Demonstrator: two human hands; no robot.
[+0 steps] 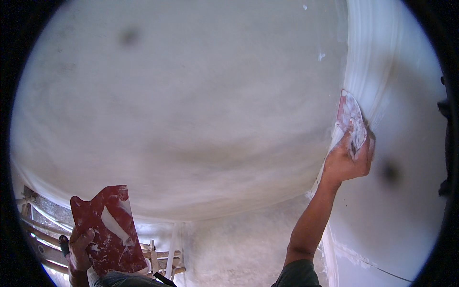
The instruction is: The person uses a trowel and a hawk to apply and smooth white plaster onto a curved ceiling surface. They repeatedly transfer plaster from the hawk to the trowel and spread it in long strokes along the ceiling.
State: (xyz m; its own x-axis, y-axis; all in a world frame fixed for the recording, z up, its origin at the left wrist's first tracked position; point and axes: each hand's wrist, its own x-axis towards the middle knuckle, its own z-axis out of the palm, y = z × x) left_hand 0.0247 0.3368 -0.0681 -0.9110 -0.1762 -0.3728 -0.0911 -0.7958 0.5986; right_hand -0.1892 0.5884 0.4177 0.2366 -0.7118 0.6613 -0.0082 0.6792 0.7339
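My right hand (348, 161) is closed around a red putty spreader (350, 111) that is smeared with white putty. The spreader's blade lies at the corner where a grey plastered surface (201, 105) meets a smooth white one (411, 158). Streaks of white putty (370, 52) run along the white side of that corner, above the blade. Low on the left, my left hand (80, 251) grips a flat red putty board (107, 239) by its left edge, thumb on top. A pale strip of putty (114, 225) and scattered smears cover the board's face.
Wooden rails and poles (45, 237) stand below at the lower left. More wooden pieces (177, 260) show right of the board, beside a pale upright strip (170, 251). A dark line (387, 272) crosses the white surface at the lower right.
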